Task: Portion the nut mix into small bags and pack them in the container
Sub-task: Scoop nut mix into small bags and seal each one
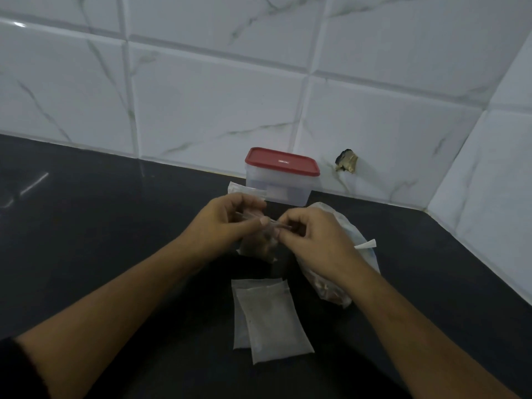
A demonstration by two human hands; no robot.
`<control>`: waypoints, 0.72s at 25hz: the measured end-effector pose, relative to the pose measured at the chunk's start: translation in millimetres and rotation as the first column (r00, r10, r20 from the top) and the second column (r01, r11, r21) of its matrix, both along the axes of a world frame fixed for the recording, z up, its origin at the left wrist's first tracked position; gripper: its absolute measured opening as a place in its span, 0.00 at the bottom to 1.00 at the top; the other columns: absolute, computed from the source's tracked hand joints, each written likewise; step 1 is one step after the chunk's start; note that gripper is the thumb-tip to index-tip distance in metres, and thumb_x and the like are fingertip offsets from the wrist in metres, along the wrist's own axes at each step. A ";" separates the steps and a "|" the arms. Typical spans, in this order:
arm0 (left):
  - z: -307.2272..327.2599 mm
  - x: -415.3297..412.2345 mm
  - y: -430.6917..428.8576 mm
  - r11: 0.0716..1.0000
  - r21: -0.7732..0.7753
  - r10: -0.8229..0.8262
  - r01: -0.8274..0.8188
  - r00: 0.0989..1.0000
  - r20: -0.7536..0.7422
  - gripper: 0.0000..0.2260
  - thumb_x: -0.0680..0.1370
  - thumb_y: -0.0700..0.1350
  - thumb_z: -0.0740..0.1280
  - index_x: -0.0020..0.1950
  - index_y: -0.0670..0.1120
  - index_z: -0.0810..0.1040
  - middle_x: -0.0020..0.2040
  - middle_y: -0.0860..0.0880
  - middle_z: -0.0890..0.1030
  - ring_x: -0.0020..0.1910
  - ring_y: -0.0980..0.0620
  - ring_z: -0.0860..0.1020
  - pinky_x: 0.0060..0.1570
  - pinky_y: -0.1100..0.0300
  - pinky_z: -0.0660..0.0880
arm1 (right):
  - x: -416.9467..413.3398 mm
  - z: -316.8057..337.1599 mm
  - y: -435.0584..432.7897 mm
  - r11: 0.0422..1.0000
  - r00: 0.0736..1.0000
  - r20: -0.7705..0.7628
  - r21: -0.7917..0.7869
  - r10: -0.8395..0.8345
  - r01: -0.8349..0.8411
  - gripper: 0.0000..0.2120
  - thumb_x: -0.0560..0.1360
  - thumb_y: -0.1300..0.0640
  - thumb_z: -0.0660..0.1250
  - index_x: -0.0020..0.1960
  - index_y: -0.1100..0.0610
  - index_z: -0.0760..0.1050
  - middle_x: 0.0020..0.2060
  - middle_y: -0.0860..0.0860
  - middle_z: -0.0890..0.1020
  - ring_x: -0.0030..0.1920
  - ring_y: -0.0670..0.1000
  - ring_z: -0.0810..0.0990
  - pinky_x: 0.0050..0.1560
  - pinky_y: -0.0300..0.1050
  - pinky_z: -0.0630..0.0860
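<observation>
A small clear bag (pixel 259 246) with brown nut mix in its lower half hangs above the black counter (pixel 115 226). My left hand (pixel 223 223) pinches its top strip from the left. My right hand (pixel 312 234) pinches the same strip from the right. Behind the hands stands a clear container (pixel 280 184) with a red lid (pixel 282 162) on it. A large clear bag of nut mix (pixel 342 286) lies under my right wrist, partly hidden. Two empty small bags (pixel 270 321) lie flat and overlapping near me.
White marble tiles form the back wall (pixel 201 96) and the right wall (pixel 495 197), which meet in a corner. A broken hole (pixel 347 162) shows in the back wall beside the container. Another clear bag (pixel 247 190) peeks out left of the container.
</observation>
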State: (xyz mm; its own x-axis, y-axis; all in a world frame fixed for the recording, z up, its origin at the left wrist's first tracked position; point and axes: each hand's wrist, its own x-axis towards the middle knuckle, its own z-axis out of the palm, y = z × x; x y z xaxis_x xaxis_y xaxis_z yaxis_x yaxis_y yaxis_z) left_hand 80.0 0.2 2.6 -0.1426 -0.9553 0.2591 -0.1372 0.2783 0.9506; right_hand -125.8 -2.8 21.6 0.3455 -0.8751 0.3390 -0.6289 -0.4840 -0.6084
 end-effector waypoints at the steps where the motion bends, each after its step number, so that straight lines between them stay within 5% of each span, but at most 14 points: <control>1: -1.7 0.1 -0.9 1.000 0.011 -0.002 0.001 0.998 0.057 0.10 0.79 0.45 0.73 0.59 0.46 0.82 0.52 0.46 0.86 0.52 0.49 0.86 0.59 0.45 0.82 | 0.8 -1.4 -0.1 1.000 1.000 0.011 -0.015 -0.013 0.013 0.03 0.79 0.54 0.72 0.46 0.48 0.83 0.39 0.44 0.84 0.44 0.43 0.83 0.48 0.46 0.82; 6: -0.5 2.8 -2.6 0.997 -0.066 0.042 -0.043 0.999 -0.015 0.05 0.78 0.40 0.72 0.52 0.40 0.84 0.47 0.43 0.87 0.49 0.46 0.86 0.57 0.43 0.82 | -1.1 5.6 1.0 0.996 0.991 0.128 -0.081 -0.028 0.038 0.03 0.78 0.56 0.73 0.46 0.49 0.83 0.38 0.44 0.84 0.41 0.41 0.82 0.40 0.32 0.75; 9: 1.8 1.5 -1.4 0.990 -0.129 0.036 -0.049 0.994 -0.107 0.08 0.76 0.42 0.73 0.52 0.39 0.84 0.47 0.42 0.87 0.48 0.45 0.85 0.53 0.49 0.83 | -5.2 10.7 0.2 0.991 0.984 0.177 -0.130 -0.016 0.039 0.04 0.78 0.57 0.73 0.45 0.51 0.83 0.37 0.45 0.84 0.40 0.44 0.82 0.41 0.35 0.77; 13: -5.5 0.5 -3.0 0.999 0.003 0.035 -0.036 0.992 0.121 0.05 0.79 0.41 0.71 0.54 0.45 0.84 0.49 0.48 0.87 0.50 0.50 0.86 0.58 0.45 0.82 | -7.7 2.6 -1.5 0.999 0.996 -0.077 -0.023 -0.043 0.041 0.01 0.77 0.52 0.74 0.47 0.47 0.83 0.39 0.44 0.83 0.42 0.43 0.81 0.46 0.45 0.81; 18: -3.7 1.7 -1.3 0.998 -0.054 0.013 -0.009 0.996 0.084 0.06 0.79 0.43 0.71 0.53 0.43 0.86 0.49 0.46 0.88 0.51 0.46 0.86 0.58 0.43 0.81 | -2.1 2.8 1.3 1.000 0.999 0.042 -0.030 0.009 -0.008 0.02 0.77 0.51 0.73 0.50 0.47 0.82 0.41 0.43 0.84 0.45 0.42 0.82 0.46 0.41 0.80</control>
State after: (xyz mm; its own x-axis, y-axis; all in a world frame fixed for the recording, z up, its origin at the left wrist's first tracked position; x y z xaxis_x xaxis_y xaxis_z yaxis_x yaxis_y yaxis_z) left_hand 81.7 -1.1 -1.1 -0.1559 -0.9419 0.2976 -0.2199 0.3268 0.9192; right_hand -127.8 -1.5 24.4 0.3376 -0.8616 0.3791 -0.5992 -0.5073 -0.6194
